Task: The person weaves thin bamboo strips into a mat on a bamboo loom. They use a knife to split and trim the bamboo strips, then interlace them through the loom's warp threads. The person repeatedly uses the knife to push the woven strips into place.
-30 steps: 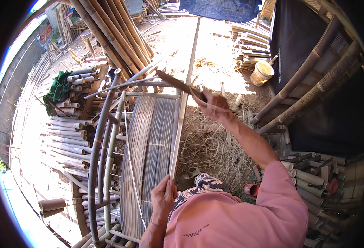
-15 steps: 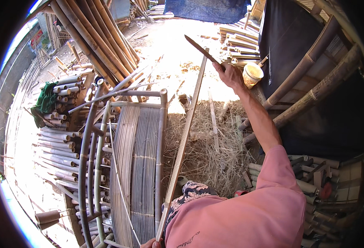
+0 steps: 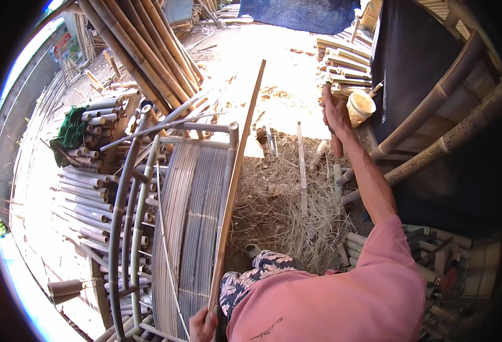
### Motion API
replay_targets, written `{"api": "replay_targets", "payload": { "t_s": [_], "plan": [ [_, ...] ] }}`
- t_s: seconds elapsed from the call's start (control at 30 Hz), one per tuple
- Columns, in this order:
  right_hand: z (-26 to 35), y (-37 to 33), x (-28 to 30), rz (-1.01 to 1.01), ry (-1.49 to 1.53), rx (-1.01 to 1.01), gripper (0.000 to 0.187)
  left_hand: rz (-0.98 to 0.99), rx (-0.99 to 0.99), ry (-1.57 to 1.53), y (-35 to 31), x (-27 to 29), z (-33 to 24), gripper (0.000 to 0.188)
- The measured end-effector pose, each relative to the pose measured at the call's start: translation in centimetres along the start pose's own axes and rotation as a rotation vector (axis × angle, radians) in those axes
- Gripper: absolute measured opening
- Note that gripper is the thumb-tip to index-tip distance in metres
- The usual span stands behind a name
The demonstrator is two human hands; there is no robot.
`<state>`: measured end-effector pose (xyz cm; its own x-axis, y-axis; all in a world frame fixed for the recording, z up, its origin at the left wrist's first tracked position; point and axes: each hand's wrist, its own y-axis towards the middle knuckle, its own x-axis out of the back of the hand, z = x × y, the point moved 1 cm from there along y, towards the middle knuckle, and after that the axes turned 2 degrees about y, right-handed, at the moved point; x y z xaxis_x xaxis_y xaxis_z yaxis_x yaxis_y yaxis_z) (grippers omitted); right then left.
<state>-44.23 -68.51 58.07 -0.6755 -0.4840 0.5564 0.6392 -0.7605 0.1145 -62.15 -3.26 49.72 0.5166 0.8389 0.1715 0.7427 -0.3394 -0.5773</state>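
My left hand (image 3: 203, 326), low in the view, is closed round the lower end of a long, narrow bamboo strip (image 3: 239, 171). The strip slants up and slightly right, its far end free in front of the bright ground. My right hand (image 3: 334, 117), arm stretched forward, grips a long-bladed knife by its brown handle (image 3: 337, 147). The handle's butt shows below my fist, and the blade is seen nearly end-on, hard to make out. Knife and strip are apart. Left of the strip is a bamboo chair frame (image 3: 232, 130) with a slatted panel (image 3: 197, 216).
Shavings (image 3: 288, 228) cover the ground ahead, with a loose flat strip (image 3: 302, 171) on them. A pale bucket (image 3: 361, 107) stands beyond my right hand. Cut bamboo (image 3: 85, 191) is stacked at left, poles (image 3: 142, 51) lean behind. Black sheeting (image 3: 416, 74) and thick poles (image 3: 433, 154) flank the right.
My right hand has moved slightly right and down, turning the knife away from the strip's upper end. The strip's far end has shifted left, and my left hand has come further into view.
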Motion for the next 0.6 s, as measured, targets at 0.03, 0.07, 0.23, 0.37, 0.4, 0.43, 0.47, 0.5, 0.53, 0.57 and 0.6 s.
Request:
{"api": "replay_targets", "payload": {
  "t_s": [0.03, 0.07, 0.23, 0.37, 0.4, 0.43, 0.47, 0.5, 0.53, 0.57, 0.6],
  "plan": [
    [-0.3, -1.5, -2.1, 0.087, -0.053, 0.116, 0.071, 0.028, -0.089, 0.055, 3.9, -0.9, -2.6, 0.026],
    [0.3, -4.3, -3.9, 0.148, -0.145, 0.155, 0.069, -0.015, -0.192, 0.107, 6.8, -1.9, -5.5, 0.026],
    [3.3, -17.6, -12.2, 0.324, -0.361, 0.824, 0.065, 0.035, -0.275, -0.223, 16.2, -5.7, -16.2, 0.031],
    [4.5, -22.0, -15.2, 0.210, -0.231, 1.122, 0.065, 0.088, -0.322, -0.127, 17.8, -5.3, -17.1, 0.033],
    [4.7, -21.4, -15.7, 0.223, -0.249, 1.057, 0.066, 0.066, -0.367, -0.120, 16.8, -5.1, -16.8, 0.034],
    [5.0, -20.5, -16.0, 0.237, -0.266, 0.992, 0.066, 0.042, -0.412, -0.112, 15.7, -4.9, -16.5, 0.034],
    [5.6, -18.8, -15.7, 0.341, -0.324, 0.702, 0.066, 0.042, -0.361, -0.141, 14.7, -4.2, -15.9, 0.035],
    [6.5, -18.8, -15.0, 0.305, -0.205, 0.680, 0.066, 0.049, -0.344, -0.140, 14.3, -3.5, -15.4, 0.032],
    [6.7, -19.9, -15.4, 0.328, -0.221, 0.639, 0.068, 0.055, -0.328, -0.139, 14.0, -2.7, -14.9, 0.030],
    [6.9, -21.1, -15.8, 0.342, -0.240, 0.599, 0.070, 0.066, -0.318, -0.135, 13.9, -1.9, -14.8, 0.028],
    [7.3, -22.4, -16.1, 0.331, -0.248, 0.779, 0.070, 0.097, -0.297, -0.166, 13.4, -1.1, -15.1, 0.027]
  ]
}}
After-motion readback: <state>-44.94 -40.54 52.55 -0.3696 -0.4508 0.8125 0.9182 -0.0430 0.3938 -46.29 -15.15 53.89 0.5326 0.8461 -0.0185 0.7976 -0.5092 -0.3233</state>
